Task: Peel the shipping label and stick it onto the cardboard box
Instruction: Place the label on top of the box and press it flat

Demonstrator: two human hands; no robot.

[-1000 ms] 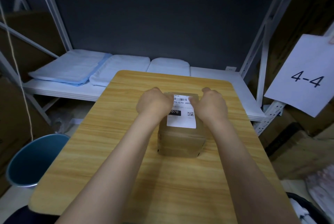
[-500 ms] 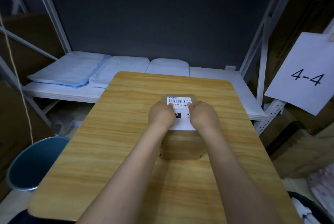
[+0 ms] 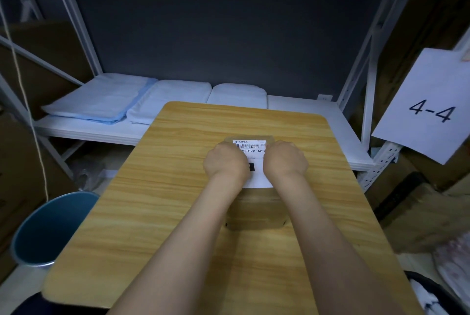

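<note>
Left hand point(image 3: 226, 165) and right hand point(image 3: 284, 162), backs up, side by side, rest on the shipping label point(image 3: 255, 147) atop the cardboard box point(image 3: 256, 210); fingers hidden, openness indeterminate.

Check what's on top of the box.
The label lies on the box, its barcode end showing. The left hand and right hand rest on it. They cover the label's sides and most of the box top.

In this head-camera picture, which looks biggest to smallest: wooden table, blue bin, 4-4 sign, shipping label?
1. wooden table
2-3. 4-4 sign and blue bin, too alike to rank; the table hides part of the bin
4. shipping label, partly covered
</note>
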